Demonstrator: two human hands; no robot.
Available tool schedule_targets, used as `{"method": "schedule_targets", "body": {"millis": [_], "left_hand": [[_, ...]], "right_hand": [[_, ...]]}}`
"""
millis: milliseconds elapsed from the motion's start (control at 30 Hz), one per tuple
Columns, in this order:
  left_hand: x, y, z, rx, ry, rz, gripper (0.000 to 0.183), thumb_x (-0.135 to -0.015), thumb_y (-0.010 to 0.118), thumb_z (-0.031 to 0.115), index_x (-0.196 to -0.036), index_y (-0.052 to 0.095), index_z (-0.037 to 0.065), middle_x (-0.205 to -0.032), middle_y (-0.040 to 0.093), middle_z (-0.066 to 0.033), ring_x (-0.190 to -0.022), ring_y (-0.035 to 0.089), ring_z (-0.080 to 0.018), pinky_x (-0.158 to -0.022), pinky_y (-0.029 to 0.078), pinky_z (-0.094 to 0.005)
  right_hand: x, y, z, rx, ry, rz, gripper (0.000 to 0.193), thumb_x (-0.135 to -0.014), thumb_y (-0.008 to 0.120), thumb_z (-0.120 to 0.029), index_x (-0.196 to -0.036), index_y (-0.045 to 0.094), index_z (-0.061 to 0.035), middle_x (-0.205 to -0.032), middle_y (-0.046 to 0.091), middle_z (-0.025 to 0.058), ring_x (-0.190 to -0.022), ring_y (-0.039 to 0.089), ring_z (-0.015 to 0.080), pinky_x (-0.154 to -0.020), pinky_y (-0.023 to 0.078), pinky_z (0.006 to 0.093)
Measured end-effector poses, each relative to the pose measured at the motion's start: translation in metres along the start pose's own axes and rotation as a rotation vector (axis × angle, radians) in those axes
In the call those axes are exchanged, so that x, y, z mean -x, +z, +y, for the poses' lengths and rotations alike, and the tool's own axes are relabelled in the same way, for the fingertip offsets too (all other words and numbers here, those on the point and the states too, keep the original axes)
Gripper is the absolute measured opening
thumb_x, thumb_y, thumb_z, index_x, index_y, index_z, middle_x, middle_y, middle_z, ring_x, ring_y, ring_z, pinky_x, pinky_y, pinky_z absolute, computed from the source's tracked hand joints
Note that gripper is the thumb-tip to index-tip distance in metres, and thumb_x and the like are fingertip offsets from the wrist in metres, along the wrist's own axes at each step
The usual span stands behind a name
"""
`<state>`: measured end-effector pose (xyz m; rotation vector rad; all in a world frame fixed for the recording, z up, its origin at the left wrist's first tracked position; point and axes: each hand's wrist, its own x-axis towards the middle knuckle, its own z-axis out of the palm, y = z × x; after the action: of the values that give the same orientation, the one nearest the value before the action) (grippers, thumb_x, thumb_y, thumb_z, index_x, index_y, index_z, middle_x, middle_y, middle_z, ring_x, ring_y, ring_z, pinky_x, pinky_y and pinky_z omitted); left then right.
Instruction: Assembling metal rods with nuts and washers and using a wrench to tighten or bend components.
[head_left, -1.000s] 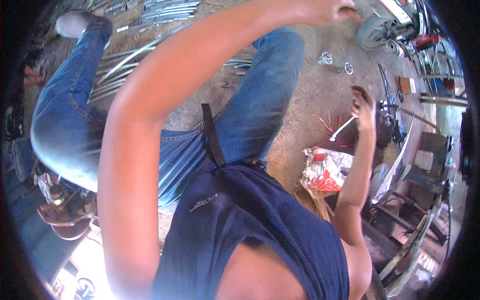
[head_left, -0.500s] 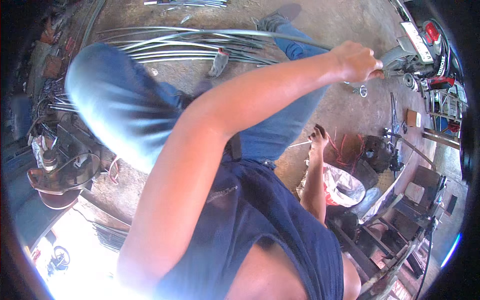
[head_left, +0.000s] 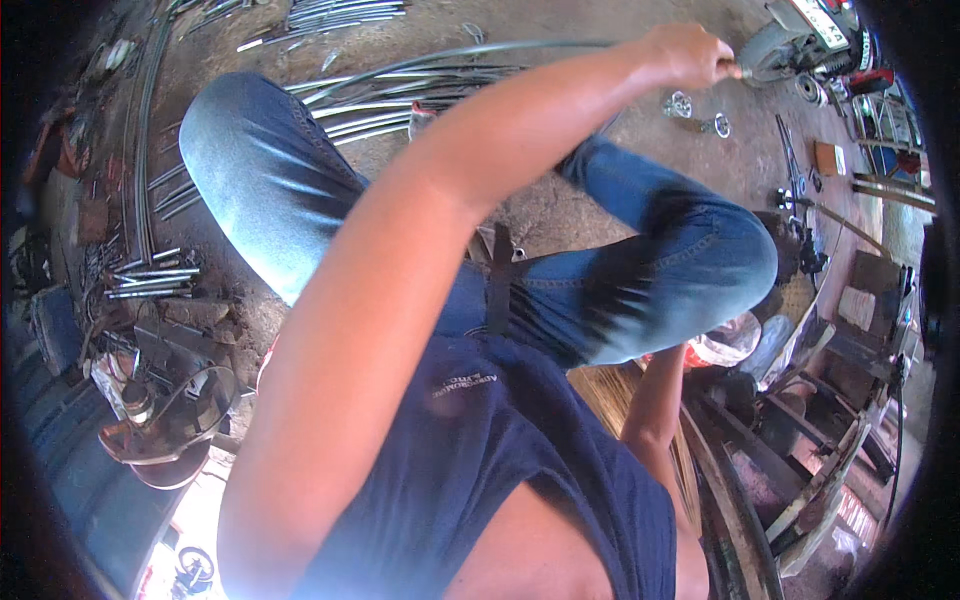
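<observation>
My left arm crosses in front of my body toward the upper right. My left hand [head_left: 690, 57] is closed in a fist in line with a long, bent grey metal rod [head_left: 480, 48], and appears to grip its end; the contact is partly hidden by the wrist. More metal rods [head_left: 370, 125] lie on the floor beyond my knees, partly covered by my left arm. On the right, my right forearm [head_left: 655, 405] runs up behind my bent knee. That knee hides my right hand and whatever it may hold.
A motorbike wheel [head_left: 770, 50] stands at the upper right, with small metal rings [head_left: 722, 125] and a brown box [head_left: 829, 158] on the floor. Short rods [head_left: 150, 283] and a round metal pan [head_left: 165, 435] are at the left. A wooden frame [head_left: 830, 470] is at the right.
My left hand has risen in the picture with the rod. My right leg has bent, its knee now covering my right hand, which showed before beside a thin pale stick. The view has shifted.
</observation>
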<state>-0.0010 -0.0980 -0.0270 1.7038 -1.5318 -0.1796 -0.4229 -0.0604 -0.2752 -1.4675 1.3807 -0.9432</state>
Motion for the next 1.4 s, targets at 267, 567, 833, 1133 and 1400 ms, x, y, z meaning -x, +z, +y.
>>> {"method": "schedule_targets", "body": {"millis": [267, 567, 833, 1133, 1400], "left_hand": [[-0.038, 0.002, -0.048, 0.341, 0.133, -0.122, 0.036, -0.093, 0.057, 0.029, -0.105, 0.068, -0.003, -0.100, 0.067, -0.0273, -0.091, 0.065, -0.0421, -0.079, 0.050, -0.0454], [-0.084, -0.007, -0.095, 0.365, 0.114, -0.210, 0.045, -0.098, 0.052, 0.034, -0.112, 0.065, -0.007, -0.106, 0.067, -0.0265, -0.097, 0.066, -0.0377, -0.083, 0.050, -0.0423], [-0.097, 0.017, -0.148, 0.321, -0.046, -0.376, 0.042, -0.098, 0.053, 0.032, -0.103, 0.065, -0.007, -0.082, 0.065, -0.0255, -0.070, 0.059, -0.0326, -0.071, 0.048, -0.0396], [-0.026, 0.162, -0.201, 0.263, -0.075, -0.337, 0.044, -0.089, 0.062, 0.040, -0.121, 0.066, 0.011, -0.107, 0.069, -0.0193, -0.099, 0.065, -0.0397, -0.086, 0.052, -0.0455], [-0.015, 0.182, -0.190, 0.246, -0.130, -0.450, 0.046, -0.087, 0.066, 0.033, -0.123, 0.064, 0.004, -0.111, 0.068, -0.0214, -0.098, 0.067, -0.0334, -0.088, 0.051, -0.0397]], "right_hand": [[-0.015, 0.093, 0.029, 0.393, -0.244, -0.064, 0.024, -0.081, 0.067, -0.014, -0.103, 0.066, -0.0035, -0.079, 0.061, 0.0104, -0.070, 0.059, 0.0284, -0.064, 0.049, 0.0394], [-0.090, 0.228, 0.087, 0.730, -0.465, -0.268, 0.027, -0.080, 0.068, -0.017, -0.103, 0.066, -0.0035, -0.081, 0.061, 0.0134, -0.077, 0.060, 0.0345, -0.071, 0.049, 0.0446], [-0.089, 0.318, -0.004, 0.394, -0.443, -0.537, 0.029, -0.074, 0.067, -0.006, -0.103, 0.063, -0.0021, -0.100, 0.059, 0.0188, -0.092, 0.058, 0.0415, -0.080, 0.050, 0.0451], [-0.073, 0.398, -0.004, 0.661, -0.822, -0.929, 0.051, -0.074, 0.070, -0.011, -0.124, 0.059, -0.0106, -0.132, 0.048, 0.0159, -0.106, 0.060, 0.0378, -0.093, 0.046, 0.0528], [-0.068, 0.415, 0.020, 0.776, -0.929, -0.815, 0.034, -0.080, 0.062, -0.012, -0.113, 0.062, -0.0045, -0.116, 0.055, 0.0136, -0.104, 0.055, 0.0331, -0.091, 0.045, 0.0482]]}}
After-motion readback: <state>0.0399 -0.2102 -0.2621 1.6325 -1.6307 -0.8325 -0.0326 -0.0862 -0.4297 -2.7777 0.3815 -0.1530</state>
